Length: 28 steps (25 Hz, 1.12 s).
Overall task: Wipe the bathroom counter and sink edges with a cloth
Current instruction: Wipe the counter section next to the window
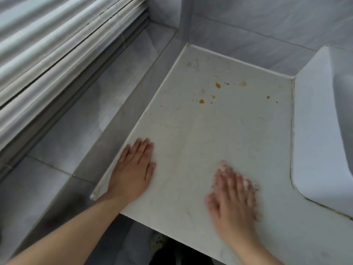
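Note:
A pale stone bathroom counter (219, 127) fills the middle of the view, with several small orange-brown stains (217, 85) near its back. My left hand (133, 169) lies flat on the counter's left edge, fingers straight. My right hand (233, 196), blurred by motion, presses flat on a small whitish cloth (224, 167), most of which is hidden under the fingers. The white sink (321, 134) sits raised at the right, its rim meeting the counter along a caulk line.
A tiled window ledge (91, 115) runs lower along the left, under white blinds (47, 44). Grey tiled walls (257, 25) close the back corner. Below the counter's front edge, a shoe (156, 243) shows on the floor.

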{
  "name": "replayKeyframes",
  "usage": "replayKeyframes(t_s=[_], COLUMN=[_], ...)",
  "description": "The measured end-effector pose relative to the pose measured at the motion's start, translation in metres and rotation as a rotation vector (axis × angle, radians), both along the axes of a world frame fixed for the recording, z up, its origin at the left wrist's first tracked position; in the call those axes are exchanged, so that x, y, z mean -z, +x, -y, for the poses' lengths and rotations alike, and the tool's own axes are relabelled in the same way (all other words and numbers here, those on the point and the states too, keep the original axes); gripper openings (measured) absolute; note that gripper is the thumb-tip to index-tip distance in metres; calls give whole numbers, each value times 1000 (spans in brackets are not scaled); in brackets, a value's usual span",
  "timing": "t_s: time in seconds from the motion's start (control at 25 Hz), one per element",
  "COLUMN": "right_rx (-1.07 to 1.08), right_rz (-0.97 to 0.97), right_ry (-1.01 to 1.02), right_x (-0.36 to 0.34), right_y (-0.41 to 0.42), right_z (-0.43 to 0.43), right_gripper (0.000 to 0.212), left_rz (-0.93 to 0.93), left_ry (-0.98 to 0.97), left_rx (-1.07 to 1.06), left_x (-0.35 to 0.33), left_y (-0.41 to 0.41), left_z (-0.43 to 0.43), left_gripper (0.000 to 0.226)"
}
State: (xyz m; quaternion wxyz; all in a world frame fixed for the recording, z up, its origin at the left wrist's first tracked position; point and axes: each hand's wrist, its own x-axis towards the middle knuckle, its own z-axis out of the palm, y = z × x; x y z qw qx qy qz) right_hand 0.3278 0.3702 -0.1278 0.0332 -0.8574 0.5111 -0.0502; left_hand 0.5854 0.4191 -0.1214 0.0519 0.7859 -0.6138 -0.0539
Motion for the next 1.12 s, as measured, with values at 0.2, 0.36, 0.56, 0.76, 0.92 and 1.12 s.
replayKeyframes(t_s=[0.2,0.36,0.56,0.76,0.92,1.12], right_rx=[-299,12,84,-406,-108,-430], right_rz=[46,-88,-33,-25,-65,20], right_ry=[30,192,27,6,57,195], right_x=[-1,-7,-6,-4,0,-11], right_y=[121,125,81,137,130,196], right_z=[-3,83,42,54,126,86], right_gripper=[55,52,52,55,70,55], left_rz=[-36,13,86,88,68,64], left_ry=[-61,-68,-53,-36,-14,-9], left_rx=[-73,-63,-57,-52,-88,-134], left_x=[5,8,10,9,8,6], left_y=[0,0,0,-1,-2,-4], left_z=[-13,-13,-8,-7,-6,-2], left_gripper=[57,59,57,56,58,62])
